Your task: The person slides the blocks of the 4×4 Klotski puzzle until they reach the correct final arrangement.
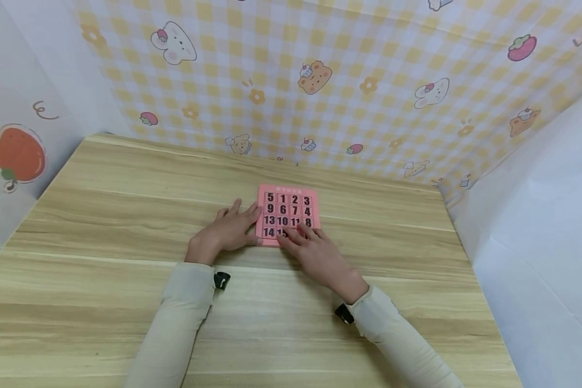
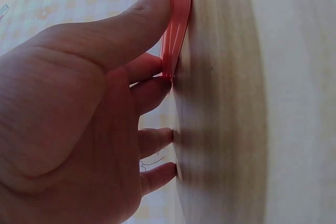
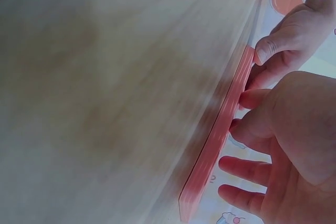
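Observation:
A pink number sliding puzzle (image 1: pixel 288 210) lies flat on the wooden table, its black-numbered tiles facing up. My left hand (image 1: pixel 226 228) holds it at the left side: the thumb sits at the near left corner and the fingers lie along the left edge. In the left wrist view, the thumb (image 2: pixel 142 11) rests against the puzzle's pink rim (image 2: pixel 178 19), with two fingertips on the table. My right hand (image 1: pixel 317 255) reaches over the near right part, its fingertips touching the tiles. It hides most of the bottom row right of 14.
The wood-grain table (image 1: pixel 126 215) extends around the puzzle on all sides. Behind it hangs a yellow-checked cloth (image 1: pixel 271 70) with cartoon prints. White sheets (image 1: pixel 538 226) border the right side, and a printed white one stands on the left.

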A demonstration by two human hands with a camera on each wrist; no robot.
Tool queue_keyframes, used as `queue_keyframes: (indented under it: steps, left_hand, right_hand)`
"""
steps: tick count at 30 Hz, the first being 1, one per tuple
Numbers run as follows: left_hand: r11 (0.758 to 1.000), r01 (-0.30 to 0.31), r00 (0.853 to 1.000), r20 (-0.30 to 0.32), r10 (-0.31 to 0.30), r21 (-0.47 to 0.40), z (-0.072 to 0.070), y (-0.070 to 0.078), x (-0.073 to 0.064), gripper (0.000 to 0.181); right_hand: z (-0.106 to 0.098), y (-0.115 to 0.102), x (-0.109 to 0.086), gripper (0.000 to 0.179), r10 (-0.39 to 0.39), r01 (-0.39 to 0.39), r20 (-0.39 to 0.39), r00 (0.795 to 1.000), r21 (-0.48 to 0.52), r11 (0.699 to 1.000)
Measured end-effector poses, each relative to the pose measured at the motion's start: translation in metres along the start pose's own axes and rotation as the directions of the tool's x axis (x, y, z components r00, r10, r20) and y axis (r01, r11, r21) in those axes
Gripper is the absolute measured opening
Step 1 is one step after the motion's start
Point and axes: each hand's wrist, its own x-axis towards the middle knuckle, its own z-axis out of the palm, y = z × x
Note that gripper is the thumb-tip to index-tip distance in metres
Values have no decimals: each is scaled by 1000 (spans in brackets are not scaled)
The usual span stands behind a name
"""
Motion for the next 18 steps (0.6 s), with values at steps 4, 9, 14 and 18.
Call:
queue_keyframes:
  steps: [4,9,14,18]
  left_hand:
    - [1000,3,1000,0,-3,-12,0,0,0,81]
    - [1000,2,1000,1,-2,-11,-1,1,-1,81]
    - [1000,1,1000,0,-1,-12,-1,2,-2,81]
    - [1000,-3,1000,-4,3,-11,-1,2,-2,80]
  right_hand:
    - [0,0,-1,49,2,-2,-1,1000,10,1000]
    - [1,1,-1,49,10,-10,4,1000,15,1000]
    - [1,1,-2,49,16,-16,0,1000,23,1000]
    - [1,2,-3,48,14,-13,-12,1000,27,1000]
